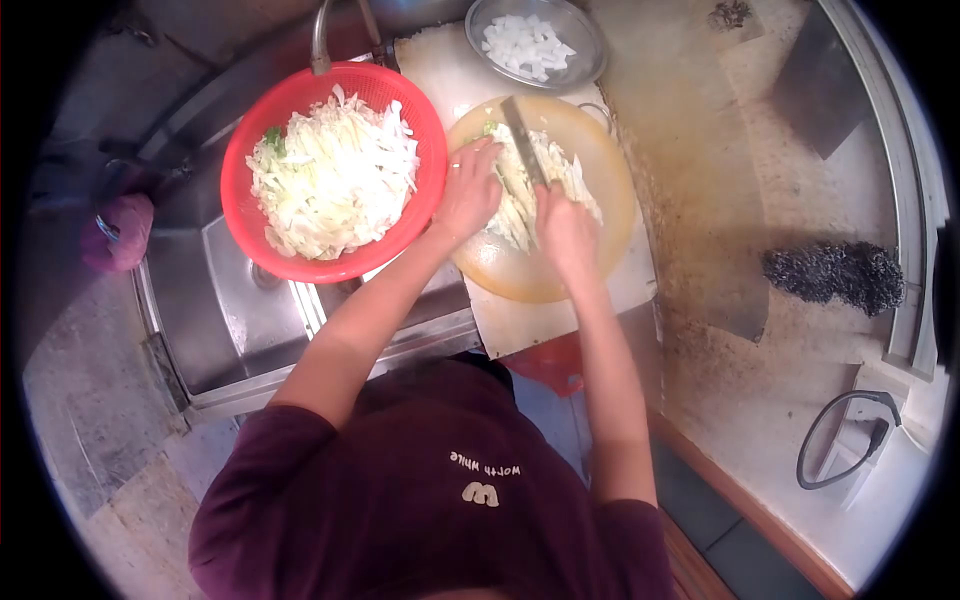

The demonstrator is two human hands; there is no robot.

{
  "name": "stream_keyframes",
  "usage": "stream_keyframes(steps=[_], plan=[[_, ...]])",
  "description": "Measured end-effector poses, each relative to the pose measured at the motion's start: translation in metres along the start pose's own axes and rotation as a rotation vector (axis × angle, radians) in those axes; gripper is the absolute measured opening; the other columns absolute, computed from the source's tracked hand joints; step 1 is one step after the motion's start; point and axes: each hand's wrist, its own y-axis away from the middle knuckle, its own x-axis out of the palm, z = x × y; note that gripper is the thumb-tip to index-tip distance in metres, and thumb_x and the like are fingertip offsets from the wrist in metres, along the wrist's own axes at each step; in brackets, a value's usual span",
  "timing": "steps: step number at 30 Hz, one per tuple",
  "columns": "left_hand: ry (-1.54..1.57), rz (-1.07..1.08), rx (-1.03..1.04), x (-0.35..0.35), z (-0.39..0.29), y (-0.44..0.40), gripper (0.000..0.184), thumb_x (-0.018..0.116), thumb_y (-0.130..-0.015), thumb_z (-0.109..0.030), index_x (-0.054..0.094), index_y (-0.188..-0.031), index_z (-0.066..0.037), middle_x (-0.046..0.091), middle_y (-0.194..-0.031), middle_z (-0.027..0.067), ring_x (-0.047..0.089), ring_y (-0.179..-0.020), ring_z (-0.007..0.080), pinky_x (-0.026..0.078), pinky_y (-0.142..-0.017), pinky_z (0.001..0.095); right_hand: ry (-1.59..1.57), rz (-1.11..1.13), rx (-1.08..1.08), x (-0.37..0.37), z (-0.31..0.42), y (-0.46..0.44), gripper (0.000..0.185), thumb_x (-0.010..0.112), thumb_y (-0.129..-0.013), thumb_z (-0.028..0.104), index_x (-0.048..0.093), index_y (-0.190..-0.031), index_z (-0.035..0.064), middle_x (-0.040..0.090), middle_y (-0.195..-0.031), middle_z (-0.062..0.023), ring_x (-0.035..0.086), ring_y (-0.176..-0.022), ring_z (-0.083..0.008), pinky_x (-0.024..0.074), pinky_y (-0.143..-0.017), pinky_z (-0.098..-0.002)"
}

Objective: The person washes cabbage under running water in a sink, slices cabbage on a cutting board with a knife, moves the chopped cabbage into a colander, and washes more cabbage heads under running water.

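My right hand [568, 232] is closed around the handle of a kitchen knife [522, 138], its blade pointing away from me over the cutting board. Under and beside the blade lies pale shredded cabbage [515, 205], partly cut into strips. My left hand [472, 190] holds the cabbage from the left with bent fingers, close to the blade. Everything being cut rests on a round yellowish cutting board [612, 190]. Left of the board, a red plastic colander [234, 190] is heaped with cut cabbage [335, 180], a green bit showing at its upper left.
A metal bowl [590, 72] of white chopped pieces [527, 47] stands behind the board. The colander sits over a steel sink [200, 300], below a faucet [320, 45]. A stained wall [700, 180] rises on the right, and a black cable [805, 450] hangs from an outlet.
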Motion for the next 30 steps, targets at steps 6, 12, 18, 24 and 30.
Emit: stream_keyframes(steps=[6, 12, 18, 24, 30], plan=[[-0.013, 0.142, 0.013, 0.001, 0.005, 0.000, 0.032, 0.050, -0.075, -0.005, 0.053, -0.106, -0.005, 0.051, -0.110, 0.0120, 0.044, -0.110, 0.0289, 0.033, -0.097, 0.0413, -0.009, 0.110, -0.050, 0.012, -0.020, -0.032, 0.032, 0.043, -0.092, 0.028, 0.058, -0.086, 0.0001, 0.062, -0.073, -0.0243, 0.062, -0.073, -0.0394, 0.0478, -0.068, -0.0477], [0.006, 0.148, -0.018, 0.006, 0.008, 0.001, 0.030, 0.050, -0.074, -0.004, 0.054, -0.104, -0.005, 0.053, -0.107, 0.0121, 0.047, -0.104, 0.0302, 0.035, -0.095, 0.0416, -0.045, 0.141, -0.035, 0.039, -0.002, -0.049, 0.028, 0.043, -0.089, 0.021, 0.059, -0.087, -0.0023, 0.063, -0.080, -0.0241, 0.063, -0.078, -0.0375, 0.0483, -0.072, -0.0460], [0.046, 0.105, -0.023, 0.006, 0.004, 0.001, 0.028, 0.049, -0.074, -0.003, 0.054, -0.101, -0.004, 0.053, -0.105, 0.0135, 0.048, -0.101, 0.0320, 0.036, -0.093, 0.0424, -0.021, 0.101, -0.037, 0.043, 0.003, -0.050, 0.020, 0.044, -0.083, 0.010, 0.057, -0.089, -0.0033, 0.064, -0.081, -0.0234, 0.065, -0.079, -0.0332, 0.0508, -0.070, -0.0422], [0.073, 0.127, -0.074, 0.004, 0.003, 0.002, 0.028, 0.046, -0.075, 0.001, 0.051, -0.103, -0.001, 0.054, -0.109, 0.0183, 0.045, -0.106, 0.0372, 0.036, -0.093, 0.0447, 0.064, 0.146, 0.019, 0.044, 0.004, -0.024, 0.021, 0.042, -0.084, 0.010, 0.059, -0.088, -0.0013, 0.065, -0.083, -0.0234, 0.065, -0.080, -0.0324, 0.0510, -0.069, -0.0413], [0.073, 0.020, -0.080, 0.006, 0.006, 0.003, 0.036, 0.047, -0.076, -0.002, 0.049, -0.112, 0.001, 0.049, -0.116, 0.0210, 0.044, -0.109, 0.0388, 0.034, -0.096, 0.0434, -0.026, 0.185, 0.037, 0.030, -0.015, -0.010, 0.032, 0.043, -0.092, 0.026, 0.060, -0.090, -0.0004, 0.064, -0.084, -0.0224, 0.063, -0.083, -0.0382, 0.0480, -0.074, -0.0476]])
